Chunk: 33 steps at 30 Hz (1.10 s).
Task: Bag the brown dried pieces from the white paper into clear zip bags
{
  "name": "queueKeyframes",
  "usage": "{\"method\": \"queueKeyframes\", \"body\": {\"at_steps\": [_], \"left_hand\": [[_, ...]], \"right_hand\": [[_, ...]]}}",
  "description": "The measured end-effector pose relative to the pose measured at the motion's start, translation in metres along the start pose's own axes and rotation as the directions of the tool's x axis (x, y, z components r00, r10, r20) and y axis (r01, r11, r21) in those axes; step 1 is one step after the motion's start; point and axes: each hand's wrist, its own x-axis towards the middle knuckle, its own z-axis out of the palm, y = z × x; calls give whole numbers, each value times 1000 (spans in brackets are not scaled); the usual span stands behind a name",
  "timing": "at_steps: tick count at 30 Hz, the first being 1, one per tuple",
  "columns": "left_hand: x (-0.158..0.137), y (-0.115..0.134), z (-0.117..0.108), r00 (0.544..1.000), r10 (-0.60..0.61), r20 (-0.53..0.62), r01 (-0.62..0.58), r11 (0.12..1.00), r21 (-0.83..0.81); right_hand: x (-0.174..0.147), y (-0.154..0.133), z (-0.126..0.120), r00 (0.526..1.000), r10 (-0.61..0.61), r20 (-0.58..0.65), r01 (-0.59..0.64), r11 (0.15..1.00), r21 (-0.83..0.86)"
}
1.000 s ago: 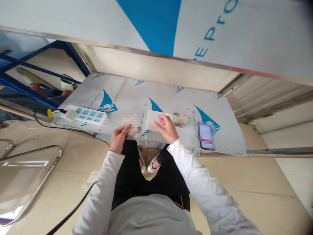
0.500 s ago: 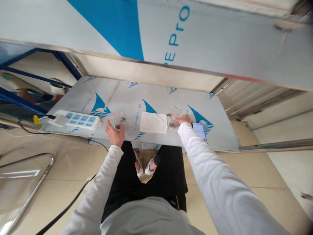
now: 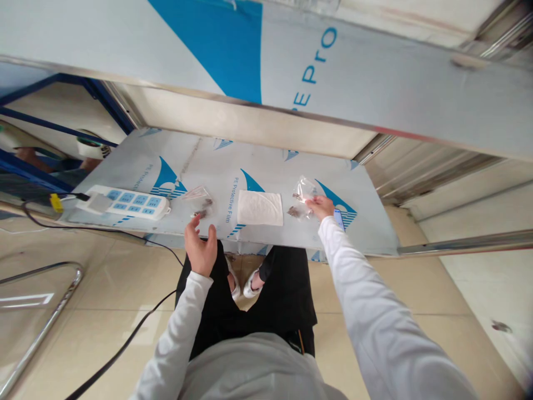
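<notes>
My left hand [image 3: 200, 245] hovers at the shelf's front edge with fingers apart and nothing in them. Just beyond its fingertips lies a clear plastic bag [image 3: 199, 195] with small dark metal pieces in and beside it. My right hand [image 3: 321, 206] pinches the edge of another clear plastic bag [image 3: 305, 188], which stands partly raised. Small brownish metal pieces [image 3: 293, 211] lie by that bag; whether they are inside it I cannot tell. Between the hands a white cloth-like sheet [image 3: 260, 208] lies flat. A phone [image 3: 338, 219] is partly hidden behind my right wrist.
A white power strip [image 3: 137, 204] with a plugged-in adapter lies on the left of the film-covered shelf [image 3: 266, 155]. An upper ledge [image 3: 375, 89] overhangs the back. A black cable [image 3: 125, 350] hangs at the left, near a metal tube frame [image 3: 50, 328]. Another person's hand [image 3: 27, 155] shows far left.
My left hand has drawn back from the left bag toward me. My right hand has shifted right, and the bag in it now stands up more. The phone has become more covered.
</notes>
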Motion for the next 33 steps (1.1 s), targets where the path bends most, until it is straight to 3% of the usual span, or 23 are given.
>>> {"method": "queueKeyframes", "body": {"at_steps": [3,6,9,13,15,18,20,23,26,29,33], "left_hand": [[-3,5,3,997,11,71,-6,998,-66],[-3,22,12,967,42,252,6,982,-186],[-2,49,23,912,81,401,61,942,-329],[-3,79,29,859,110,500,194,834,-516],[-3,79,25,887,56,459,236,799,-553],[5,57,8,951,-125,284,273,769,-577],[18,31,-7,951,-265,161,308,744,-593],[46,-9,-22,915,-402,38,359,765,-535],[75,-34,-17,912,-411,15,388,847,-363],[93,-42,-3,922,-386,-10,369,890,-266],[82,-39,-3,940,-319,-122,295,938,-182]], "right_hand": [[-7,-10,-14,999,-38,-23,39,997,64],[-23,-28,-28,994,-108,-6,108,985,132],[-54,-54,-35,964,-236,122,204,953,226],[-108,-90,-22,868,-335,367,210,917,340],[-130,-103,-7,820,-347,456,170,907,385],[-151,-119,22,787,-344,513,132,905,405],[-157,-129,42,786,-351,509,133,900,416],[-155,-149,71,764,-385,517,144,884,445],[-146,-171,97,741,-401,539,141,878,458],[-133,-190,117,738,-390,550,107,873,476],[-121,-200,142,717,-357,599,24,871,491]]}}
